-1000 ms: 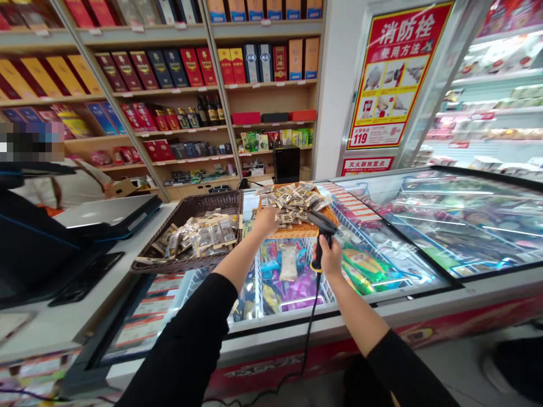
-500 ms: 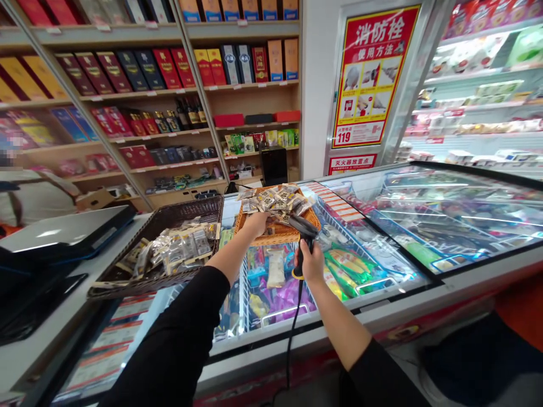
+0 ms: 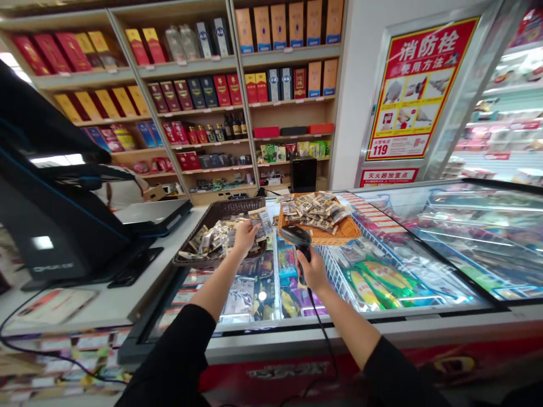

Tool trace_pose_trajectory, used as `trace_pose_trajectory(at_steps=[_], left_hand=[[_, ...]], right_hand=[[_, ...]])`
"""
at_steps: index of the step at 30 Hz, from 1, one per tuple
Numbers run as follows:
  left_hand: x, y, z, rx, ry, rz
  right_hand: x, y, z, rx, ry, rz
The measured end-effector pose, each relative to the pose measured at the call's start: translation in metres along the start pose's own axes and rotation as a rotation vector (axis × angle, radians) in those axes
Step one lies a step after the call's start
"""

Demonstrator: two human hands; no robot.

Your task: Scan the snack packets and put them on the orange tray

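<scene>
My left hand [image 3: 246, 236] pinches a small snack packet [image 3: 262, 219] above the right edge of the dark brown basket [image 3: 218, 210]. Below it, many similar packets [image 3: 214, 237] lie heaped in that basket. My right hand [image 3: 313, 268] is wrapped around the handle of a black barcode scanner [image 3: 296, 236], its head tilted toward the left hand. Just behind the scanner, an orange wicker basket [image 3: 348, 230] holds another pile of packets [image 3: 316, 209]. A black cable [image 3: 323, 330] hangs down from the scanner's grip.
Both baskets rest on the glass top of a chest freezer [image 3: 382, 305] filled with frozen goods. At left, a counter [image 3: 106, 305] carries a dark checkout machine [image 3: 55, 226]. Shelves of boxes [image 3: 292, 102] stand behind, where a person [image 3: 123, 189] is partly hidden.
My left hand has moved from the orange basket left to the dark basket, now with a packet in its fingers. The scanner stays in my right hand. The view has turned left.
</scene>
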State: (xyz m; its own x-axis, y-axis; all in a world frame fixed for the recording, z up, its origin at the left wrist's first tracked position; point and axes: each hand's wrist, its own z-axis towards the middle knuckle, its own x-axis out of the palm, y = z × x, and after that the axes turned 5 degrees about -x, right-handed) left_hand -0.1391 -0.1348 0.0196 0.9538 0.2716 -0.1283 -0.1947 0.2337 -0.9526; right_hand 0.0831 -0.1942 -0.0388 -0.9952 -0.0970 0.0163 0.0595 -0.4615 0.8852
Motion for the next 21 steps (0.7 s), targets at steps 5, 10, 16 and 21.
trace_pose_trajectory(at_steps=[5,10,16,21], left_hand=[[0.004,0.007,-0.005,0.035,-0.093,-0.024],[0.005,0.013,0.000,0.076,-0.087,-0.005],[0.007,0.018,0.003,0.101,-0.058,-0.047],[0.009,0.015,0.001,0.087,-0.049,-0.043]], right_hand=[[0.022,-0.005,-0.013,-0.038,0.069,-0.205],[0.019,-0.007,-0.021,-0.033,0.055,-0.271],[0.017,-0.008,-0.022,0.002,0.049,-0.243],[0.017,-0.009,-0.022,-0.002,0.040,-0.223]])
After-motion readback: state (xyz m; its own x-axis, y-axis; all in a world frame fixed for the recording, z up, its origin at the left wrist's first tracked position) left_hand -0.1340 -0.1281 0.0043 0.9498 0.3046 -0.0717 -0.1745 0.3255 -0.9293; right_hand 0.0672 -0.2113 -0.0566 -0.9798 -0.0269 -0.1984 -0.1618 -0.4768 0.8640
